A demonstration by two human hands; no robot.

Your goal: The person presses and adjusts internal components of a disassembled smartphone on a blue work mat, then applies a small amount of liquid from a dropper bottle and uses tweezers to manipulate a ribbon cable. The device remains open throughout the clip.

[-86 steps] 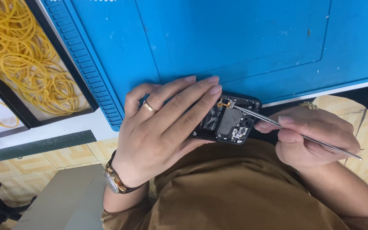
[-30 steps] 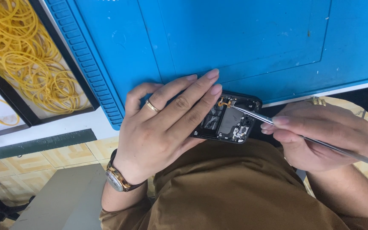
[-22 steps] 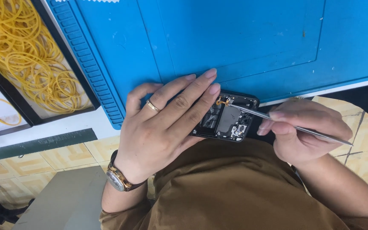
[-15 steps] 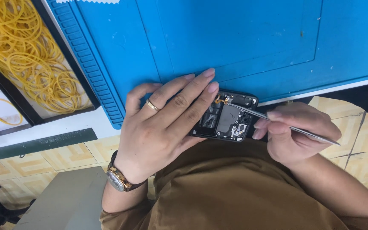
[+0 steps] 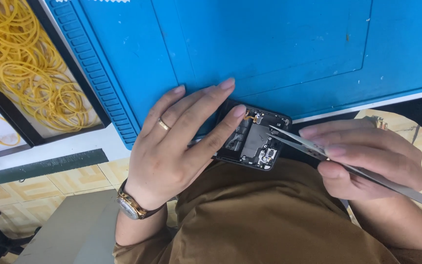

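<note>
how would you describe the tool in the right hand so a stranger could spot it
Start at the big blue mat; at its near edge the left hand holds an opened phone. The tweezers angle in from the right hand: thin, silver, pointed, unlike anything nearby.

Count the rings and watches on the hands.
2: one gold ring on a finger of the left hand, one wristwatch on that wrist. The right hand shows none; its underside is hidden.

This looks like a small electronics repair workshop. A blue repair mat (image 5: 279,44) with ridged parts slots covers the worktop (image 5: 89,146). Left of the mat sits a black tray (image 5: 81,90) of yellow rubber bands (image 5: 25,58) (loose, tangled); just below the mat lie an opened phone (image 5: 255,142) and metal tweezers (image 5: 338,161).
</note>
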